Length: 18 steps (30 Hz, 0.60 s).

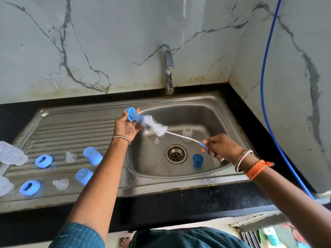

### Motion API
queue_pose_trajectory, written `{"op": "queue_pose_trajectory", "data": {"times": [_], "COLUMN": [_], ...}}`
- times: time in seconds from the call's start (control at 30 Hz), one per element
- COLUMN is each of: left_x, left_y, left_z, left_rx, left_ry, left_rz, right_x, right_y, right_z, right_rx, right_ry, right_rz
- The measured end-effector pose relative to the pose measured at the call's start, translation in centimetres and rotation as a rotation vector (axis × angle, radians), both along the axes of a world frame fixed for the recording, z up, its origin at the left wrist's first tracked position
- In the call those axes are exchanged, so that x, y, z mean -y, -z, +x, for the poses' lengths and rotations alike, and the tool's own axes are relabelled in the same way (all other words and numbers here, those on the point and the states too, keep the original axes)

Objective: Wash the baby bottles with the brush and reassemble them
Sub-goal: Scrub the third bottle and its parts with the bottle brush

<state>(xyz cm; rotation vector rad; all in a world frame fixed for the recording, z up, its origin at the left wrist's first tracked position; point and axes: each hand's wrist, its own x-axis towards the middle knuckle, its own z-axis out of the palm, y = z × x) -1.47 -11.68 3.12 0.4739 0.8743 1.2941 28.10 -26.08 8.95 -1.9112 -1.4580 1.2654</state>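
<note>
Now, step in hand: scrubbing a blue ring with the brush — one small part of a bottle, not yet the reassembly.
Left hand: raised at about 10 o'clock from the drain, fingers curled round the ring, holding it over the sink's left rim.
Right hand: at about 3 o'clock from the drain, fingers pinched on the brush's blue handle; the wire stem runs up-left to the white bristles, whose tip is at or in the ring's opening.
Sink: a blue cap stands at 3 o'clock just beside the drain; a clear piece at 1 o'clock and a small teat at 11 o'clock lie on the bowl floor.
Drainboard: at 9 o'clock, well apart from the bowl — two more rings, two teats, two blue caps, and clear bottles at the far left edge.
Tap: at 12 o'clock; no water seen running.
Next move, as I judge it: twist the bristles through the ring, rinse, set it on the drainboard, then take up the parts left in the bowl. It calls for a firm hold on the slippery ring.
Progress: washing seems well along; nothing is screwed together.
</note>
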Motion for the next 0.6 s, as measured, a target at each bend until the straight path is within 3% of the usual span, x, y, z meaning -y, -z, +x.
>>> {"op": "queue_pose_trajectory", "data": {"times": [0.07,0.13,0.2,0.3,0.37,0.43,0.5,0.53,0.6], "left_x": [0.0,0.0,0.1,0.3,0.3,0.2,-0.1,-0.3,-0.3], "left_y": [-0.1,0.0,0.0,0.0,-0.4,-0.8,-0.7,-0.5,-0.4], "left_z": [0.0,0.1,0.1,-0.1,-0.2,-0.1,0.0,0.1,0.4], "left_rx": [-0.021,-0.022,-0.018,0.016,0.001,-0.069,-0.125,-0.126,-0.105], "left_ry": [-0.012,-0.019,-0.019,0.017,0.021,0.005,-0.015,-0.027,-0.044], "left_rz": [-0.033,-0.06,-0.048,0.005,0.017,-0.015,-0.092,-0.133,-0.191], "right_x": [0.4,0.6,0.0,-0.4,-0.5,-0.4,-0.2,-0.3,-0.4], "right_y": [0.2,-0.5,-0.7,-0.9,-0.6,0.0,0.2,0.3,0.0], "right_z": [-0.3,-0.9,-0.7,-0.3,0.0,-0.1,-0.4,-0.3,-0.3], "right_rx": [0.446,0.609,0.415,-0.34,-0.395,-0.013,0.59,0.787,0.964], "right_ry": [0.026,0.112,0.079,0.042,0.023,-0.039,-0.06,-0.069,-0.137], "right_rz": [0.351,0.569,0.417,-0.321,-0.33,0.027,0.598,0.88,1.264]}}
